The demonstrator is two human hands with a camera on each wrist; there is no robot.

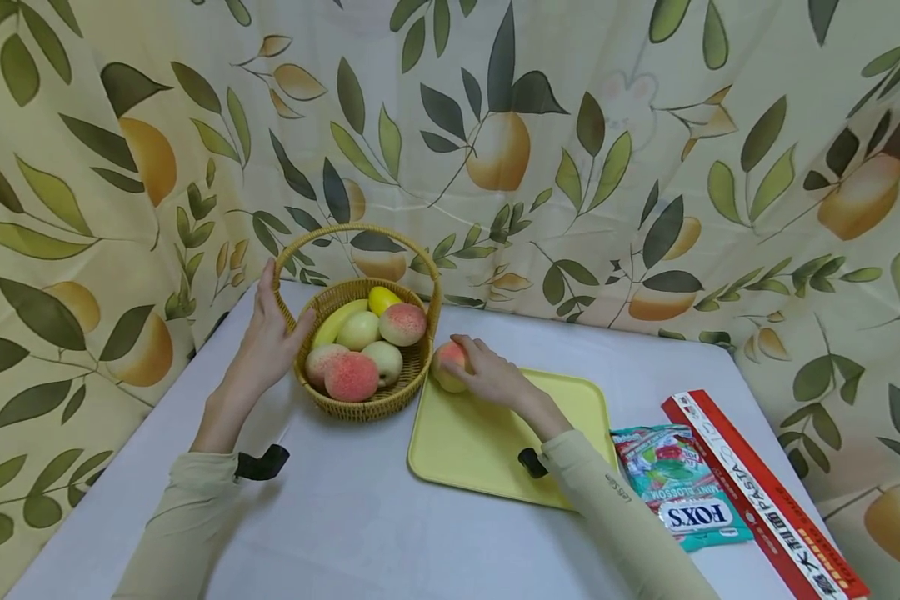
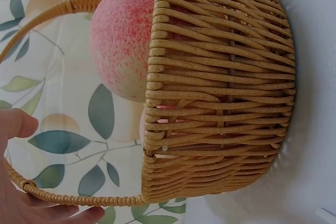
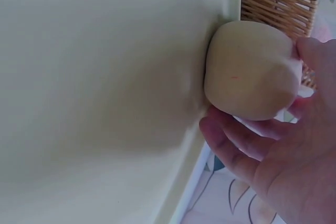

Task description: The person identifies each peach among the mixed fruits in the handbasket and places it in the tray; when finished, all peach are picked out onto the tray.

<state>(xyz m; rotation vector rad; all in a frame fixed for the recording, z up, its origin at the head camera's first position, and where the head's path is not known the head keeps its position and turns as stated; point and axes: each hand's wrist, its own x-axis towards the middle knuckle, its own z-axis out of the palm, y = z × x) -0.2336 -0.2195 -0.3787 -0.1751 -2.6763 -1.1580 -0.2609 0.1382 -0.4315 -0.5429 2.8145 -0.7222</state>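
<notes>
A wicker basket [image 1: 360,408] with an arched handle [image 1: 356,227] holds several peaches [image 1: 352,377], a banana [image 1: 339,321], a yellow fruit like a lemon [image 1: 383,299] and pale green round fruits [image 1: 358,331]. My left hand [image 1: 268,337] is at the handle's left side, its fingers extended behind the handle and the thumb apart; the left wrist view shows the basket wall [image 2: 220,87] close by. On the yellow tray's [image 1: 495,454] far left corner, my right hand [image 1: 491,372] holds a peach [image 3: 249,72], fingers and thumb around its sides. The basket stands just left of it.
Right of the tray lie a teal FOX'S candy bag [image 1: 678,483] and a long red pasta box [image 1: 765,492]. A white cloth [image 1: 345,517] covers the table. Behind it hangs a curtain [image 1: 450,167] printed with fruit and leaves.
</notes>
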